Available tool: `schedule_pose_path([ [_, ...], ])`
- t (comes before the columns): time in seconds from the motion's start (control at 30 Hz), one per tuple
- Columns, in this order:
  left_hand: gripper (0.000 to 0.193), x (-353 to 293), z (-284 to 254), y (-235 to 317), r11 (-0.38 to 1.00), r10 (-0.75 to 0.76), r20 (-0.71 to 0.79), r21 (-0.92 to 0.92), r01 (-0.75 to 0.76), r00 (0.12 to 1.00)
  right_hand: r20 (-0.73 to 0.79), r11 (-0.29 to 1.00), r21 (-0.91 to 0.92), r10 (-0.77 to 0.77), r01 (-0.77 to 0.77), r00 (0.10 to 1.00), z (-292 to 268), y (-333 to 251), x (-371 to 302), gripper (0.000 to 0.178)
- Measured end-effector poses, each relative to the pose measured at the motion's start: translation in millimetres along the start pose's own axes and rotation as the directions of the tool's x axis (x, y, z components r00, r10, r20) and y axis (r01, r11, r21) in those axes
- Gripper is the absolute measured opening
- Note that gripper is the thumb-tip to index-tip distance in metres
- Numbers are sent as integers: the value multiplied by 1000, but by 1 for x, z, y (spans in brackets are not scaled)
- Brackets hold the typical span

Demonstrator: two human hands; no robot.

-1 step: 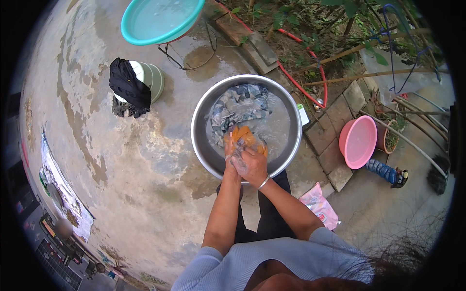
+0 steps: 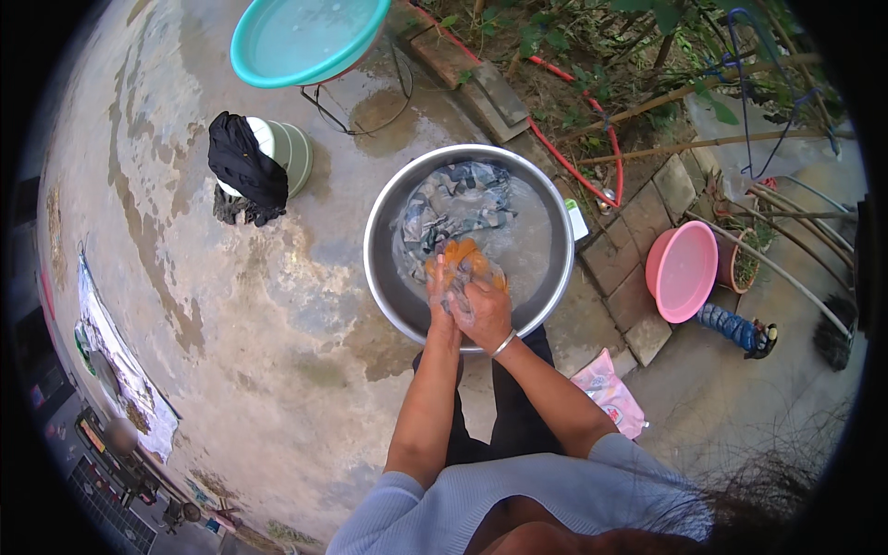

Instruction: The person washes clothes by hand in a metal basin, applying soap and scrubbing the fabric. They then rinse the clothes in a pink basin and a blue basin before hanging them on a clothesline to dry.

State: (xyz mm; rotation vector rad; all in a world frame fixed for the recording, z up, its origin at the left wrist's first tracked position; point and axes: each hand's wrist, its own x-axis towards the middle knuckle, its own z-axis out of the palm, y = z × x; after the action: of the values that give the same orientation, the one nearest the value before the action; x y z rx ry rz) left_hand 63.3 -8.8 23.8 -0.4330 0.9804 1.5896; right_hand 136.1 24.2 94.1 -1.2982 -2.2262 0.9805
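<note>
A wide silver metal basin [image 2: 381, 289] stands on the ground in front of me, holding cloudy water. In it lies a wet camouflage-patterned garment [image 2: 467, 192], bunched toward the far left side. An orange and greyish cloth part [image 2: 465, 256] sits at the near end of that bundle; whether it is a separate piece I cannot tell. My left hand [image 2: 442, 294] presses against the cloth from the left, its fingers pointing away from me and partly hidden. My right hand [image 2: 486, 313], with a silver bangle at the wrist, is closed round the wet cloth. Both hands are together over the basin's near side.
A turquoise basin [image 2: 242, 57] of water rests on a metal stand. Dark clothes [image 2: 242, 165] hang over a pale green bucket [image 2: 298, 159]. To the right are a pink basin [image 2: 683, 270], a red hose [image 2: 618, 159], a pink packet [image 2: 606, 393] and a green-and-white box [image 2: 576, 220].
My right hand has shifted slightly away from me against the left, and the cloth between them has moved a little. Everything else stays in place.
</note>
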Motion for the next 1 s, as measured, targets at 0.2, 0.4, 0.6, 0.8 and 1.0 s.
schedule_pose_path([
  [0.2,32,-12,-9,-2,721,276,138,625,-300,951,90,989,-104,112,-103,990,-21,66,28,19],
  [0.4,61,-54,2,29,-81,412,430,896,-437,804,160,988,-148,-10,34,987,-37,106,110,64],
  [0.6,72,19,-2,35,398,637,5,855,-334,771,298,864,-503,198,-22,934,41,66,138,58],
  [0.8,59,57,28,45,915,378,-180,223,-337,908,473,963,-149,-131,225,871,36,70,99,27],
  [1.0,38,78,6,28,967,255,-201,60,-248,946,440,913,44,-382,406,813,21,54,72,29],
])
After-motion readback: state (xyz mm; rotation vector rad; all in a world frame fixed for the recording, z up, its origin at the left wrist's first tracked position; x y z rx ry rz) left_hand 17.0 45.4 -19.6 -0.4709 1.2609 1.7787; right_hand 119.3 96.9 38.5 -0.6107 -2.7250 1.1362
